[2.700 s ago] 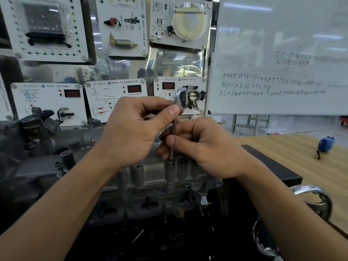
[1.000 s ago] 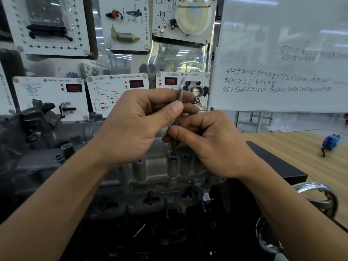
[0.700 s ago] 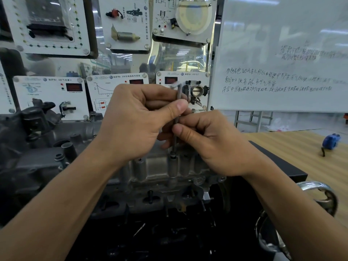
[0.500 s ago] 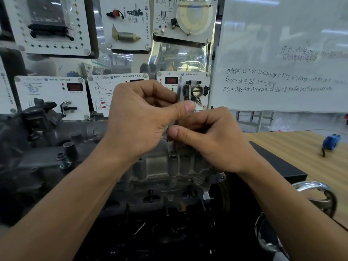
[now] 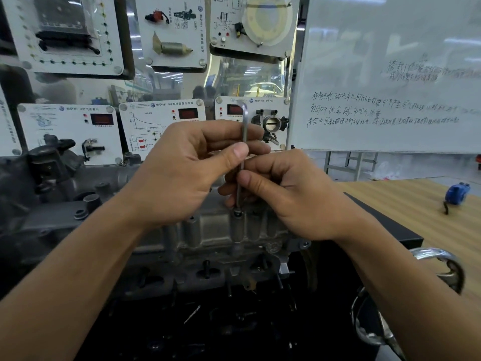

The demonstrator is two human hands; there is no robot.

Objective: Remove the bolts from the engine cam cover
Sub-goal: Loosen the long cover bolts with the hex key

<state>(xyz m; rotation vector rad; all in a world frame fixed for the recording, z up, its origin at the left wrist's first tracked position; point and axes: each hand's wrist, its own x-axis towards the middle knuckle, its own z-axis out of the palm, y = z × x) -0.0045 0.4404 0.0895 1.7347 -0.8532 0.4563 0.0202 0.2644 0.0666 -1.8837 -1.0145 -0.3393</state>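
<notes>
Bolt (image 5: 238, 212), seated in the cam cover (image 5: 218, 230) at its near edge, engaged by an upright hex key (image 5: 244, 131) pinched high by the left hand (image 5: 182, 173) and low by the right hand (image 5: 289, 194); socket liable to be rounded if key is tilted.

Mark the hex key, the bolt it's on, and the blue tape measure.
hex key (image 5: 245, 116), head view, upper shaft below the bend.
bolt (image 5: 238, 213), head view, its head.
blue tape measure (image 5: 458, 193), head view, case body.
</notes>
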